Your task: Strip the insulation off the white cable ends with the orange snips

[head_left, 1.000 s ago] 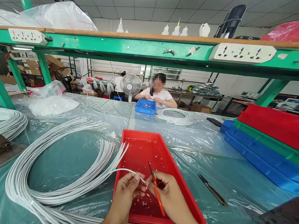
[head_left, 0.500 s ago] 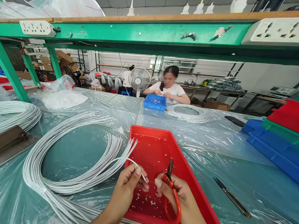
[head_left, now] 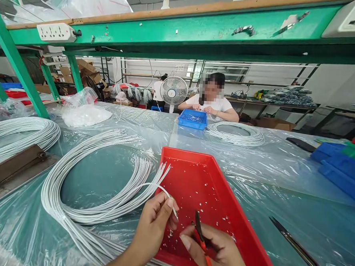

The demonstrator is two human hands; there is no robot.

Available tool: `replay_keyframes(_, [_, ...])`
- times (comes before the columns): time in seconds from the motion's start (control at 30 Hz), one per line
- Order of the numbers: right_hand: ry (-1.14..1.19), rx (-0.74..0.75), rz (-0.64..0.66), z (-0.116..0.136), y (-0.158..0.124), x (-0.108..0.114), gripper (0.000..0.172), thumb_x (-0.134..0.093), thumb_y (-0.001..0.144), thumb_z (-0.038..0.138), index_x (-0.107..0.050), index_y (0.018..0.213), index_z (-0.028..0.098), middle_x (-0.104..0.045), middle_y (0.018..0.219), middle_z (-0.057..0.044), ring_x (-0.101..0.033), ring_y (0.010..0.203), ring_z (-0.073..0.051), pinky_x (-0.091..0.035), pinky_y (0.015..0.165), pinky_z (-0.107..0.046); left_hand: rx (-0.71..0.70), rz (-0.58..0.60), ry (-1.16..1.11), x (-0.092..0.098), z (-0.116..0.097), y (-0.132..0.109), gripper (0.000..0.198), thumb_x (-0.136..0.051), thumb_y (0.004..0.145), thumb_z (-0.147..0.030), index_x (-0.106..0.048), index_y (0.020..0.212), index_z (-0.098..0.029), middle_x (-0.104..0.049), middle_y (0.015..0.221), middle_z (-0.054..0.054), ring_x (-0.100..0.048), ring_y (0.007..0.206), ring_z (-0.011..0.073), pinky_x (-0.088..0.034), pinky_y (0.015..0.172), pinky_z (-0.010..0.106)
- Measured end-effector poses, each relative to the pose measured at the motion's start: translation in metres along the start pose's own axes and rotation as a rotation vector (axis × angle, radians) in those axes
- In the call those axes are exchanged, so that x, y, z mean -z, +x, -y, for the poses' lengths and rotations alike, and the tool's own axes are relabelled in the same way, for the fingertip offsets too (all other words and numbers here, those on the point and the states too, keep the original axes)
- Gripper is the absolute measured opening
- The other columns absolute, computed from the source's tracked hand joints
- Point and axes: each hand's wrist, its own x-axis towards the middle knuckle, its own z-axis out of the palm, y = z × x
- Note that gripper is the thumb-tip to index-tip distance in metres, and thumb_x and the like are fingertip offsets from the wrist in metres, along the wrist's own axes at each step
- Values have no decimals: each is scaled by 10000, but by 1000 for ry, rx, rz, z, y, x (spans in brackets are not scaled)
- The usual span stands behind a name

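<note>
View from a head camera down onto a worktable covered in clear plastic sheet (head_left: 252, 181). The person's left hand (head_left: 155, 224) sits at six o'clock in the frame. Its thumb and fingertips are pinched on the free end of a single white wire (head_left: 154, 184), a little behind the tip. The tip pokes out over the near left part of a red tray (head_left: 206, 155). The right hand (head_left: 221, 254), at five o'clock, is curled around small scissors (head_left: 199, 230) with orange handles. The dark blades point up toward twelve o'clock, just beside the wire end but not touching it. Whether the blades are parted cannot be told.

The wire arches up out of a large loose bundle of white wires (head_left: 85, 217), lying at nine o'clock from the tray. White scraps (head_left: 171, 233) speckle the tray floor.

The wire looks light, thin and springy, holding its curve. Its smooth jacket probably slips in the fingers, so a firm pinch close to the end seems the steadiest hold.

A slim dark tool (head_left: 297, 244) lies at three o'clock. Across the table at twelve o'clock, a co-worker sits behind a blue tray (head_left: 192, 120) and another coil (head_left: 234, 133).
</note>
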Motion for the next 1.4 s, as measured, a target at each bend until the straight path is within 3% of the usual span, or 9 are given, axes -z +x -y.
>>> replay_keyframes(0.13, [-92,168,-54,-2,9,6,143,-554,772,262,-660,744,171,-638,682,-39,-587,636,-183,-473,629,-256,13,32,34,-3,3,-2,305,-456,849,-427,-515,699,-168,-489,533,-27,-470,506,116,-354,518,211])
replay_keyframes(0.4, [-297,211,-65,-4,6,8,124,-501,742,160,-577,645,171,-557,603,-11,-516,553,-149,-419,537,-222,-1,75,80,-5,6,-5,356,-415,857,-460,-465,646,-177,-482,549,-18,-452,514,120,-339,514,223])
replay_keyframes(0.53, [-433,234,-76,-7,7,9,132,-473,662,78,-485,583,183,-440,549,27,-413,501,-117,-343,475,-202,-11,91,107,-4,8,-5,366,-392,864,-464,-460,649,-176,-430,545,-32,-427,509,117,-315,501,225])
replay_keyframes(0.77, [-637,416,-145,2,9,8,160,-450,607,81,-370,537,201,-371,505,45,-347,452,-95,-300,422,-179,-43,118,176,-3,12,-4,371,-379,876,-442,-446,638,-166,-410,573,-28,-405,525,111,-307,499,225])
replay_keyframes(0.9, [-671,514,-218,5,8,7,140,-421,573,68,-390,538,199,-376,494,48,-352,426,-87,-304,398,-169,-32,144,188,-3,15,-5,365,-371,878,-442,-454,660,-162,-433,584,-23,-428,520,112,-320,492,225])
replay_keyframes(1.2, [-658,663,-291,2,7,15,142,-456,692,64,-573,672,142,-532,545,-14,-480,469,-121,-408,451,-207,18,132,124,-3,15,-2,328,-385,883,-398,-462,674,-157,-441,580,-32,-459,491,102,-357,487,215])
replay_keyframes(1.3, [-554,619,-303,0,7,17,141,-490,725,79,-611,766,139,-587,621,-33,-550,533,-126,-458,517,-201,-5,114,103,-1,15,0,321,-396,883,-393,-480,688,-152,-455,558,-32,-463,495,104,-352,500,217])
replay_keyframes(1.4, [-483,436,-234,-4,10,18,174,-509,738,98,-630,849,158,-612,701,-39,-596,629,-145,-476,589,-209,-25,91,90,1,16,1,320,-401,884,-389,-486,687,-152,-453,547,-34,-459,503,106,-353,515,221])
